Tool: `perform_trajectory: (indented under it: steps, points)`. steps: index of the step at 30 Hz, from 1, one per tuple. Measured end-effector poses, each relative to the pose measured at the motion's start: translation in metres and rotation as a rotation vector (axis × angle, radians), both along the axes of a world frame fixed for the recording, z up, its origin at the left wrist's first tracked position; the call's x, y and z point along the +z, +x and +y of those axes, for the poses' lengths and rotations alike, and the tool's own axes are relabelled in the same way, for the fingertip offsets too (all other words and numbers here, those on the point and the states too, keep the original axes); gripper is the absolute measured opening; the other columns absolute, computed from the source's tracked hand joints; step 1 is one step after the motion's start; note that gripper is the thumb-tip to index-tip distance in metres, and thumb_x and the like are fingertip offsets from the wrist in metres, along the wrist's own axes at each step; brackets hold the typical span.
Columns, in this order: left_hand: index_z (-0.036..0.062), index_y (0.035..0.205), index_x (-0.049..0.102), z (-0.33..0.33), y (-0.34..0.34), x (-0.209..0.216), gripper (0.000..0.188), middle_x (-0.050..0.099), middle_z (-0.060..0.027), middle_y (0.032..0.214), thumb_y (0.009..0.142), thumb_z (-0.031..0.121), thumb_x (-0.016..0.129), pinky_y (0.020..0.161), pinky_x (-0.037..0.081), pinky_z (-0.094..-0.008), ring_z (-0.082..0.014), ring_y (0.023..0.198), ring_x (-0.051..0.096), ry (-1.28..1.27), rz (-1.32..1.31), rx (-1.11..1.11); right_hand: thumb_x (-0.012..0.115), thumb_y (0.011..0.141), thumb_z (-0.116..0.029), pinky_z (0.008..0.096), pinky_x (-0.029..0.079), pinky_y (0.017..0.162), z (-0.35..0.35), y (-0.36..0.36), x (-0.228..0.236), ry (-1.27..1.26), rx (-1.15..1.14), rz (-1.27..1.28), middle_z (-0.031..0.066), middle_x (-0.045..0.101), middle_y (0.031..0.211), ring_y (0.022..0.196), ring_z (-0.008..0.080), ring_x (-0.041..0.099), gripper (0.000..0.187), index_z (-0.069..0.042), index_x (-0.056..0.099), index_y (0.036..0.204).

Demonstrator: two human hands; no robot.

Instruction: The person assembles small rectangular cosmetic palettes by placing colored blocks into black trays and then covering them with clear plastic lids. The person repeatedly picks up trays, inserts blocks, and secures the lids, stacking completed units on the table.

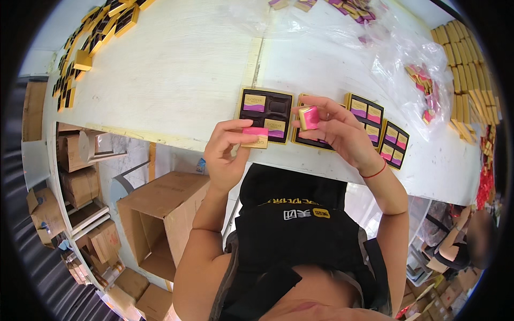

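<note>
Left hand: here it is (227, 147), thumb and fingers pinched on a gold-and-pink wrapped piece (255, 138), holding it right over the lower-left part of the nearest tray.
Right hand: apart from the left, this one (345, 128) grips a second gold-and-pink piece (309, 118) between fingertips, just beyond that tray's right side.
Nearest tray: dark, gold-rimmed, four compartments (277, 105), and by my count half filled! Gold-and-purple pieces sit upper left (254, 102) and lower right (275, 128); upper right is bare; lower left is mostly covered by the held piece, though what shows is dark and looks unfilled.
Second tray: tucked under the right hand (304, 140), a bit of purple peeking out, the rest hidden, so no telling how full.
Third tray: three pieces in sight here (367, 121), the lower-left corner screened by the hand.
Far-right tray: all four compartments taken (395, 145), pink and purple mixed; this one looks complete.
Still unfilled: plenty, it seems; dark trays crowd the table's (171, 64) upper-left edge (67, 88).
Loose pieces: more wrapped ones wait on clear plastic (420, 80) at the right.
</note>
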State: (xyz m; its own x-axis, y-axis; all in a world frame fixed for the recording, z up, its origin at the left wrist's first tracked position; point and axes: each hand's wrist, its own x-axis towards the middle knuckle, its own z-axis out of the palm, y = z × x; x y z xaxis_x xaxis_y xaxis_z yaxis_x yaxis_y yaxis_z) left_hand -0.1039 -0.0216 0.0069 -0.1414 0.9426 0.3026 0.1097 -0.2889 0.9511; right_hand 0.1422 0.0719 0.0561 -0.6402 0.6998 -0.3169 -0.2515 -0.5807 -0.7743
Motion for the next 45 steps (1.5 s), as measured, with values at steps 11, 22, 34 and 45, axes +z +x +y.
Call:
perform_trajectory:
  steps: [11,22,34,45]
  points:
    - [-0.0041,0.111,0.06,0.014,0.002,0.011,0.029,0.06,-0.0114,0.113,0.083,-0.011,0.067,0.09,0.052,-0.029,-0.0161,0.102,0.063,-0.179,-0.179,0.102,0.06,0.09,0.003,0.0252,0.054,0.076,-0.004,-0.002,-0.005,0.513,0.006,-0.382,0.0057,0.064,0.109,0.093,0.0114,0.063,0.036,-0.008,0.063,0.124]
    - [-0.0001,0.107,0.061,0.016,-0.02,0.009,0.022,0.058,-0.0025,0.095,0.085,-0.006,0.064,0.08,0.042,-0.0225,-0.0087,0.086,0.052,-0.16,-0.201,0.079,0.062,0.076,0.015,0.025,0.049,0.062,-0.005,-0.013,-0.008,1.238,-0.186,-0.493,0.0068,0.058,0.095,0.075,0.0137,0.059,0.032,-0.009,0.073,0.095]
    - [0.001,0.113,0.059,0.028,-0.003,0.014,0.019,0.06,-0.0033,0.098,0.097,0.006,0.052,0.087,0.041,-0.0236,-0.0095,0.092,0.052,-0.144,-0.153,0.264,0.06,0.089,0.004,0.0214,0.04,0.059,0.001,-0.012,-0.007,0.856,-0.025,-0.446,0.0011,0.056,0.084,0.07,0.0057,0.05,0.016,-0.004,0.062,0.103]
    - [0.0062,0.097,0.062,0.026,-0.002,-0.002,0.015,0.058,-0.0021,0.086,0.084,0.001,0.067,0.082,0.039,-0.0324,-0.0172,0.083,0.051,-0.122,0.441,0.216,0.058,0.089,0.0,0.0262,0.047,0.058,0.02,-0.042,-0.002,0.757,-0.08,-0.478,0.0073,0.064,0.076,0.065,0.0115,0.061,0.011,-0.002,0.058,0.1]
